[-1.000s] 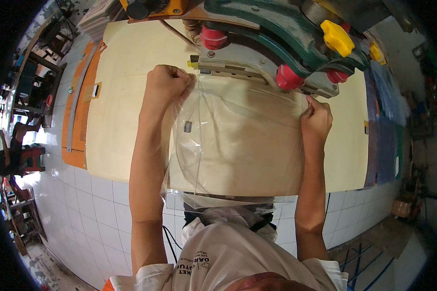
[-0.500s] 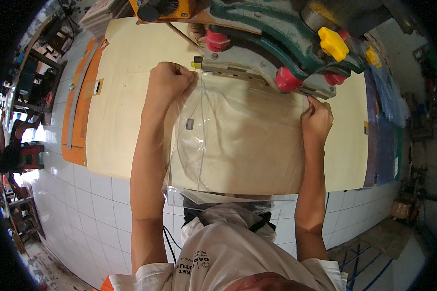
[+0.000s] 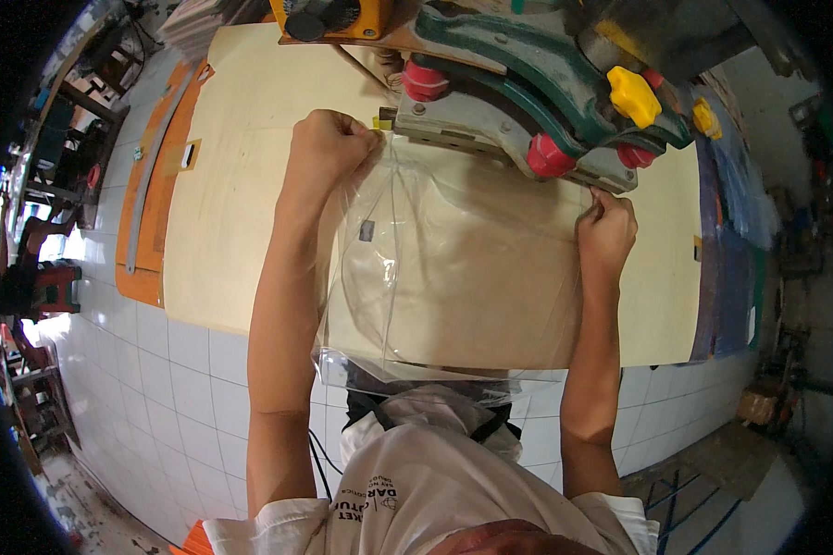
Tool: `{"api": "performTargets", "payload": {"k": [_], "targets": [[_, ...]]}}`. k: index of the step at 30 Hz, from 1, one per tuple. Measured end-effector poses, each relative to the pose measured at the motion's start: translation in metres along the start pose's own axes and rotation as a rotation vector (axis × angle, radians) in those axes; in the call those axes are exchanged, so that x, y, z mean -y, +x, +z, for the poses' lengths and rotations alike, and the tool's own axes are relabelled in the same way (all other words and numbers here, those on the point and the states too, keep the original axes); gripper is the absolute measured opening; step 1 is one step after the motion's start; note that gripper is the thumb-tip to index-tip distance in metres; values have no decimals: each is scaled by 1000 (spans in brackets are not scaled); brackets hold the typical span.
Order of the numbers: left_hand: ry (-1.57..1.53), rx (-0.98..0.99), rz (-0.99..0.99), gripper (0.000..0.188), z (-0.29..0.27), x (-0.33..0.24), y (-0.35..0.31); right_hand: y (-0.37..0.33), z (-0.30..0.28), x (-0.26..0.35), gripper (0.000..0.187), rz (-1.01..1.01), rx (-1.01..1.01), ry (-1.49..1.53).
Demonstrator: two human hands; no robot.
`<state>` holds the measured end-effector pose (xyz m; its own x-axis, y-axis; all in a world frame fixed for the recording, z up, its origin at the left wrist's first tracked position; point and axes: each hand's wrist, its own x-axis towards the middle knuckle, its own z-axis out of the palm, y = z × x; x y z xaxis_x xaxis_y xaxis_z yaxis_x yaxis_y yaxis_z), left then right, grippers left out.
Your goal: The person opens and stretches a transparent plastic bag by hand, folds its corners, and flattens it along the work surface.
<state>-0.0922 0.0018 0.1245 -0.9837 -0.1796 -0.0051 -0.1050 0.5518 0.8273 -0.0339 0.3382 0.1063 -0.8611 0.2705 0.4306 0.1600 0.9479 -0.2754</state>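
A clear plastic sheet (image 3: 472,277) lies over the cream table covering and hangs past its near edge. My left hand (image 3: 331,143) pinches the sheet's far left corner, beside a small yellow tab under the machine. At the far right corner, my right hand (image 3: 608,227) holds the sheet between thumb and fingers. Just beyond both hands is a green press machine (image 3: 528,92) with a long metal bar (image 3: 491,148). The sheet's far edge runs beneath or against that bar; which one I cannot tell. A small dark patch (image 3: 367,230) shows at the sheet's left part.
Red knobs (image 3: 551,155) and yellow star knobs (image 3: 634,97) stick out from the machine. An orange board (image 3: 143,268) with a metal ruler (image 3: 154,176) lies at the table's left. Bluish plastic sheets (image 3: 745,203) hang at the right edge. White floor tiles (image 3: 194,370) surround the table.
The view has shifted slightly. Both hands keep their pinch on the plastic sheet's corners, and the sheet stays at the machine's bar.
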Motion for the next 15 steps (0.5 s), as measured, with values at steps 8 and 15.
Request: {"api": "performTargets", "payload": {"k": [8,15], "targets": [[5,19,-3,17,0,-3,0,1,-2,-2,27,-4,12,-21],[11,13,-22,16,-3,-7,-3,0,0,-3,24,-21,-20,-13]]}}
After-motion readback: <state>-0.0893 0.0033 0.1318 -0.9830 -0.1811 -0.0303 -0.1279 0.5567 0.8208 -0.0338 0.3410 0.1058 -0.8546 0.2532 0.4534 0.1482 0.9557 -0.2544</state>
